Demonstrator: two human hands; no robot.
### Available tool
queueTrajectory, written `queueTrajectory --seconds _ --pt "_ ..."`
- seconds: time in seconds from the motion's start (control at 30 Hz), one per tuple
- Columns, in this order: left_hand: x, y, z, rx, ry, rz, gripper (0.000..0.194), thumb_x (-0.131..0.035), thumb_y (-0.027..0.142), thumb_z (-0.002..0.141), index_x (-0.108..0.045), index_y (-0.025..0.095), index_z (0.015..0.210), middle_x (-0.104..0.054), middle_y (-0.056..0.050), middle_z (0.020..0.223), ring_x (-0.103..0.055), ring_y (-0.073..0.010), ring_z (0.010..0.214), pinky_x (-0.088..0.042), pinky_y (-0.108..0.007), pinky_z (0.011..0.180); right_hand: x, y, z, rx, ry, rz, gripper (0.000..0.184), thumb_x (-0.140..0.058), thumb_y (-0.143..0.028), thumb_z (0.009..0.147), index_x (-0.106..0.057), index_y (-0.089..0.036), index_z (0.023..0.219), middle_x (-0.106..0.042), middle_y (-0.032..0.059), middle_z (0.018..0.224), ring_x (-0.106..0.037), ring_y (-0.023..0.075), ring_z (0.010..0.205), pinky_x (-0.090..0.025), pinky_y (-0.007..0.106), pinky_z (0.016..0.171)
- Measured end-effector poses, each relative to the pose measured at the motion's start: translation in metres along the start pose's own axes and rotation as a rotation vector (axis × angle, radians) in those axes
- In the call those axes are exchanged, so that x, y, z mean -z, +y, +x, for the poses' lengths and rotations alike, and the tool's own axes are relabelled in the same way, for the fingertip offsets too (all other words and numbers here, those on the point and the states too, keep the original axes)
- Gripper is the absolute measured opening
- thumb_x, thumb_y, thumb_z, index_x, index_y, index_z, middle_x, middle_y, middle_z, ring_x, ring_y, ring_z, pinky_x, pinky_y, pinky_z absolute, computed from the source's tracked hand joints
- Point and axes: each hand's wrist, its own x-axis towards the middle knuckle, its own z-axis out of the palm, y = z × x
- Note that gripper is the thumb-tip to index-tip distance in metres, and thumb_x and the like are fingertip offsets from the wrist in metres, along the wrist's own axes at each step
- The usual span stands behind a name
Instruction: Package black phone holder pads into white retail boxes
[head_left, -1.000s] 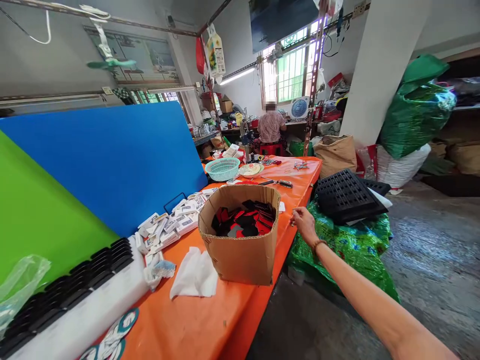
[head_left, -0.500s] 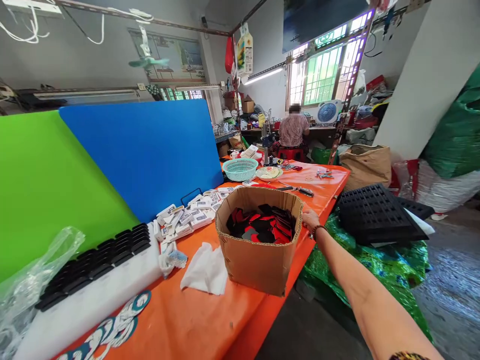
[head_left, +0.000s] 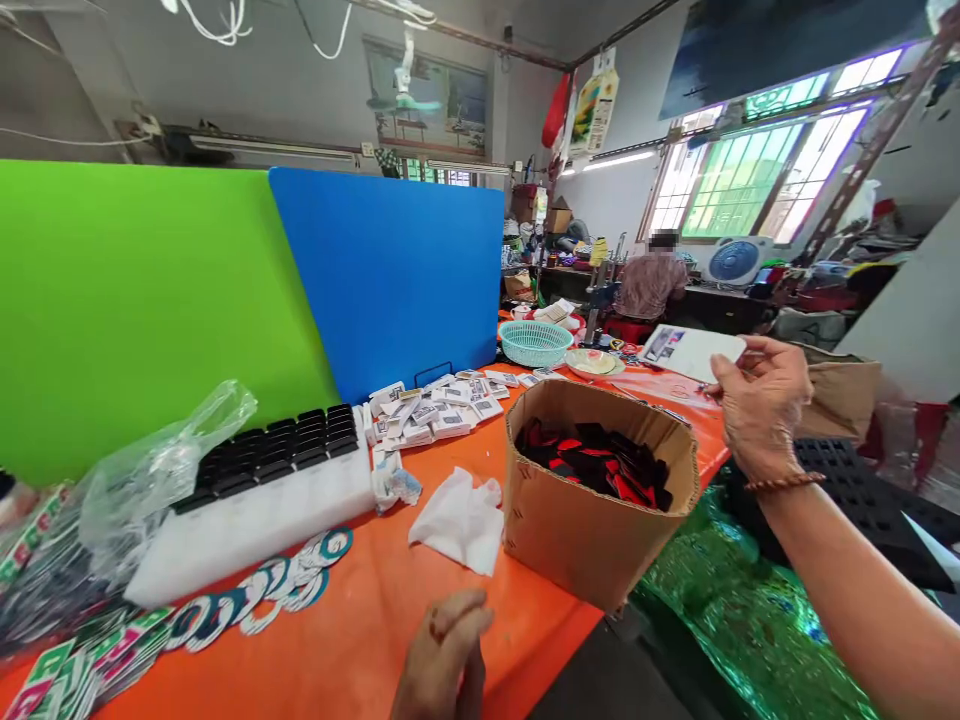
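A: R hand?

B: Raised above the far corner of the cardboard box, grip pinched on a white card w/ a small printed pic at its left end. Card's up in the air, tilted, over the counter's far edge, clear of the box. Beaded bracelet on that wrist.

A: L hand?

B: Low at the near edge of the orange counter, fingers curled together; can't tell if it's got anything in it. Nothing visibly in its grip.

A: What's in the box?

B: Black & red flat pieces, loose pile. Box sits open at the counter's right edge.

A: Around it?

B: White cloth just left of the box. Beyond that, pile of small white printed packets by the blue board. White foam block w/ rows of black parts on top, clear plastic bag next to it. Teal-and-white rings fanned out near front. Teal basket far back. Another person sits at a bench in the bkgd, back turned.
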Motion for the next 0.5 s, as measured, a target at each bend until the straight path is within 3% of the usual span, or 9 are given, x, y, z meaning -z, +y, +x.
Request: queueTrajectory --seconds 0.07,0.13,0.23,0.33,0.4,0.5 --pt "-0.010 -0.041 0.002 -0.018 -0.003 0.033 0.027 -0.040 0.013 0.089 -0.063 0.019 0.102 -0.071 -0.010 0.099 -0.068 -0.0189 0.094 -0.058 -0.030 0.079 -0.016 -0.055 -0.031 0.141 -0.084 0.078 0.036 -0.069 -0.031 0.074 -0.053 -0.019 0.103 -0.055 0.0017 0.080 -0.048 0.0083 0.048 -0.041 0.025 0.043" --pt "-0.018 -0.078 0.000 0.076 -0.047 0.110 0.030 -0.037 0.011 0.088 -0.061 0.018 0.105 -0.070 -0.011 0.104 -0.068 -0.0199 0.096 -0.058 -0.032 0.079 -0.034 -0.099 -0.076 0.271 -0.129 0.084 0.033 -0.067 -0.031 0.077 -0.054 -0.021 0.106 -0.053 -0.0002 0.080 -0.051 0.0095 0.052 -0.042 0.024 0.044" --pt "-0.026 -0.119 -0.009 0.197 -0.105 0.178 0.033 -0.034 0.012 0.087 -0.059 0.016 0.109 -0.067 -0.013 0.111 -0.065 -0.0226 0.103 -0.056 -0.040 0.086 -0.067 -0.129 -0.153 0.453 -0.168 0.000 0.018 -0.060 -0.025 0.085 -0.057 -0.023 0.102 -0.057 0.0003 0.080 -0.055 0.0121 0.061 -0.046 0.026 0.053" --pt "-0.031 -0.144 -0.017 0.237 -0.140 0.226 0.036 -0.038 0.013 0.087 -0.056 0.016 0.117 -0.063 -0.013 0.121 -0.059 -0.0244 0.114 -0.051 -0.045 0.094 -0.110 -0.114 -0.218 0.613 -0.320 0.004 0.017 -0.053 -0.018 0.089 -0.058 -0.023 0.105 -0.063 0.0039 0.086 -0.059 0.0146 0.072 -0.049 0.026 0.062" --pt "-0.034 -0.156 -0.021 0.225 -0.154 0.274 0.039 -0.044 0.016 0.085 -0.054 0.016 0.123 -0.058 -0.013 0.129 -0.052 -0.0274 0.124 -0.047 -0.047 0.099 -0.141 -0.089 -0.248 0.576 -0.454 -0.097 0.024 -0.044 -0.017 0.093 -0.059 -0.022 0.111 -0.064 0.0062 0.086 -0.060 0.0154 0.071 -0.048 0.027 0.064" --pt "-0.039 -0.166 -0.028 0.180 -0.168 0.339 0.041 -0.053 0.021 0.082 -0.055 0.017 0.123 -0.054 -0.012 0.136 -0.044 -0.0326 0.131 -0.043 -0.051 0.101 -0.179 -0.049 -0.280 0.458 -0.533 -0.363 0.033 -0.034 -0.014 0.093 -0.063 -0.019 0.110 -0.062 0.0075 0.079 -0.057 0.0163 0.065 -0.043 0.026 0.058"
